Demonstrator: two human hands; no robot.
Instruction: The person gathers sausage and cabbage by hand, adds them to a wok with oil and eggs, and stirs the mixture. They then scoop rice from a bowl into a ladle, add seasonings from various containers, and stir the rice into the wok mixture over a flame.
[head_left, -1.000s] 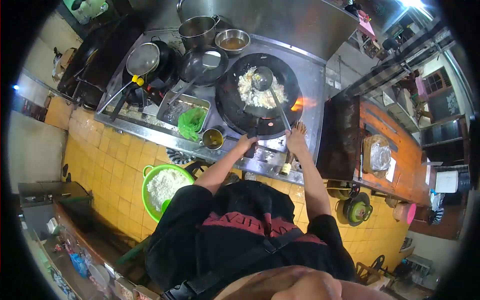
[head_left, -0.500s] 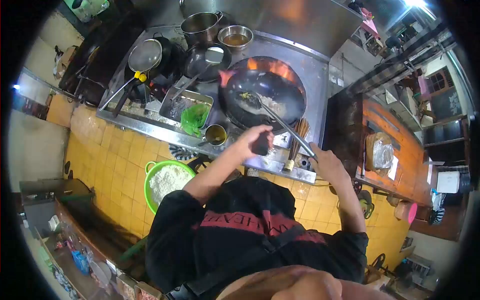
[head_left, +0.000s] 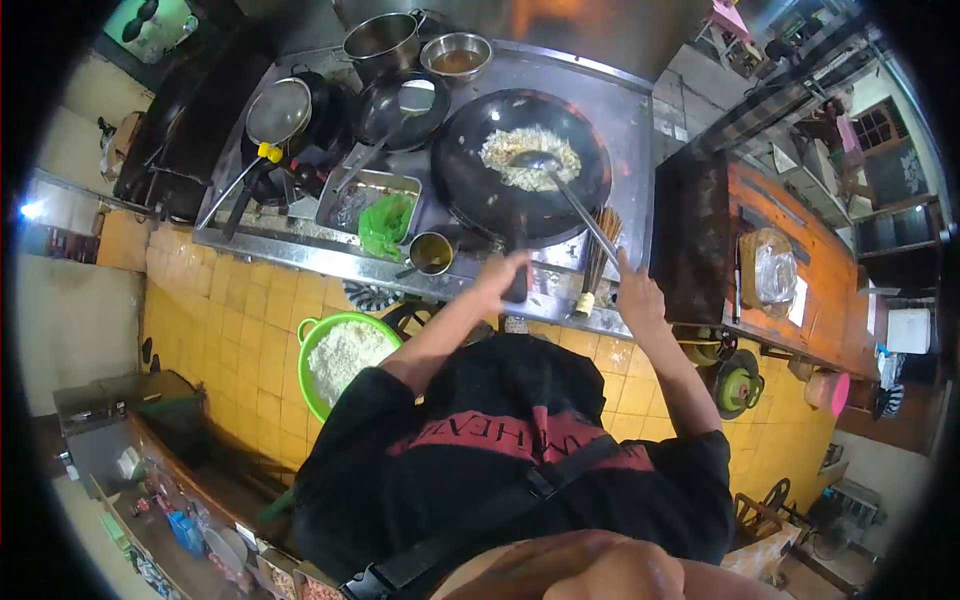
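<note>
My right hand [head_left: 642, 302] is closed round the long handle of a metal ladle [head_left: 582, 208]. The ladle's bowl rests among the pale, rice-like food [head_left: 515, 150] inside a large black wok [head_left: 475, 195]. My left hand [head_left: 497, 280] is at the wok's dark handle [head_left: 517, 285], its fingers closed over the near side; motion blurs them a little. A bamboo wok brush [head_left: 598, 265] lies on the stove just left of my right hand. Left of my left hand stands a metal cup [head_left: 431, 254] with some contents.
A tray [head_left: 335, 220] holds a green plastic bag [head_left: 384, 224]. Behind are a smaller wok [head_left: 375, 115], a pot [head_left: 382, 45], a bowl of brownish liquid [head_left: 456, 58] and a strainer [head_left: 279, 111]. A green basin [head_left: 305, 375] of white rice stands low on my left.
The wok has come down level and the flames at its far rim are gone. The food is now spread in the middle, with the ladle's bowl moved up and right onto it.
</note>
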